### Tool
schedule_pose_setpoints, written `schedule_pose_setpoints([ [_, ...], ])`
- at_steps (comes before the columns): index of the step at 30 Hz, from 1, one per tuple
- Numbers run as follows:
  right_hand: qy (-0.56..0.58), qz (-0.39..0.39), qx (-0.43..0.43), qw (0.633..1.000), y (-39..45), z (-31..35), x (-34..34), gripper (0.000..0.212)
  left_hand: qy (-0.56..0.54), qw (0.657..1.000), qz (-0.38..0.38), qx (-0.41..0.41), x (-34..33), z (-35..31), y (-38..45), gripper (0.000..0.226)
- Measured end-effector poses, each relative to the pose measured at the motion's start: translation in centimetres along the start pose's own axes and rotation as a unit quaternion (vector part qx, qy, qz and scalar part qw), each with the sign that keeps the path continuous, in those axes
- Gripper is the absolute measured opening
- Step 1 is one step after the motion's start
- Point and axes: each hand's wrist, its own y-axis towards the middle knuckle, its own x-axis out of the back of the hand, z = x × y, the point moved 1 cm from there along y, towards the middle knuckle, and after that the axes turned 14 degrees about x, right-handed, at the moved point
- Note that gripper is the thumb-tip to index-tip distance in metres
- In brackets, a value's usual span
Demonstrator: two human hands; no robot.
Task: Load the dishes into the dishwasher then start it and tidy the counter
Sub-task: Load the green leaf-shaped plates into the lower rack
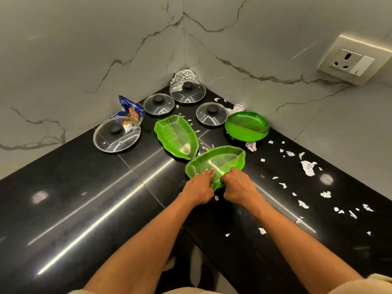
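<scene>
Barely started: the black counter (84, 198) is still carrying four glass lids (116, 134) at the far side, three green plates and scattered paper scraps (308, 167), while both hands, left hand (199, 188) and right hand (238, 185) together, are gripping the nearest leaf plate's (220, 160) near rim.

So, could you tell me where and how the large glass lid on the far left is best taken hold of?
Pinch the black knob at the centre of the large glass lid from straight above: the lid lies flat, dome up, its thin rim flush against the counter, leaving little to grip.
</scene>
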Motion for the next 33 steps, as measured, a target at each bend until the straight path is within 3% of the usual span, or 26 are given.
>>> schedule_pose_setpoints([
  [3,0.018,-0.020,0.057,0.998,-0.6,0.0,-0.8,0.015,-0.007,1.000,0.007,-0.004,-0.2,0.0,-0.7,0.067],
  [6,0.022,-0.038,0.095,0.994,-1.3,-0.8,-1.3,0.031,0.000,1.000,-0.001,-0.011,-0.6,0.1,-1.8,0.071],
  [11,-0.003,-0.040,0.071,0.997,-2.9,-2.5,-2.9,0.052,0.014,1.000,-0.011,-0.016,-2.1,0.1,-3.3,0.084],
  [14,-0.024,-0.058,0.073,0.995,-3.4,-2.4,-3.7,0.043,0.029,0.999,-0.024,-0.010,-2.7,-0.1,-3.8,0.088],
  [18,-0.024,-0.129,0.114,0.985,-3.7,-2.4,-4.0,0.030,0.037,0.997,-0.063,-0.002,-3.2,-0.1,-4.3,0.083],
  [25,0.001,-0.234,0.127,0.964,-2.8,-1.2,-1.4,0.028,0.000,0.984,-0.178,0.024,-0.3,0.6,-5.3,0.059],
  [29,0.007,-0.268,0.118,0.956,-3.1,0.6,-0.4,0.052,0.008,0.960,-0.277,-0.042,1.6,1.4,-6.7,0.052],
  [33,0.007,-0.281,0.109,0.953,-3.8,2.3,-0.3,0.070,0.024,0.948,-0.304,-0.095,2.3,2.0,-8.6,0.055],
])
